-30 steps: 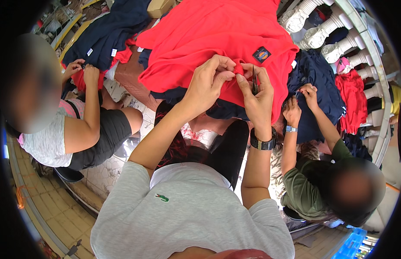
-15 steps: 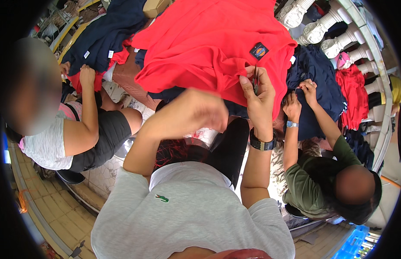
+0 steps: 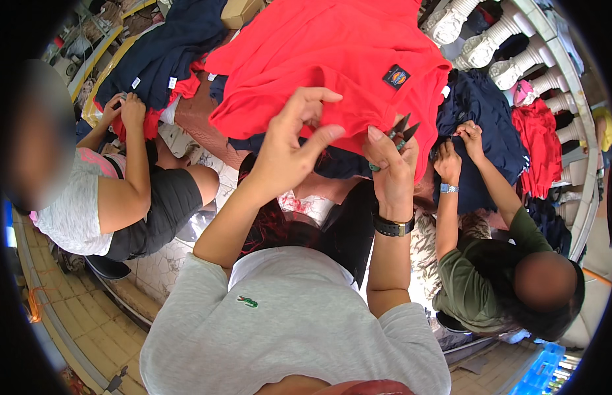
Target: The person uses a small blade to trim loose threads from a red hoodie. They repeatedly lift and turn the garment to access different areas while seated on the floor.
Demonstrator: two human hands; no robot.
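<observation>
The right hand [image 3: 393, 164] is gripping small thread snips [image 3: 399, 130], blades slightly parted, at the lower hem of the red shirt [image 3: 332, 59]. The left hand [image 3: 289, 148] is hovering open just below that hem, fingers spread, holding nothing. This looks like loose-thread trimming; the next cut probably needs the left hand pinching the hem taut beside the snips. The dark patch [image 3: 397, 76] is sitting just above them.

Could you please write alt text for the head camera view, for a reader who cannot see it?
Seen from above, a person's left hand lifts open-fingered before a red shirt, while the right hand holds small thread snips at its hem. Two seated co-workers handle dark blue garments on either side.
</observation>
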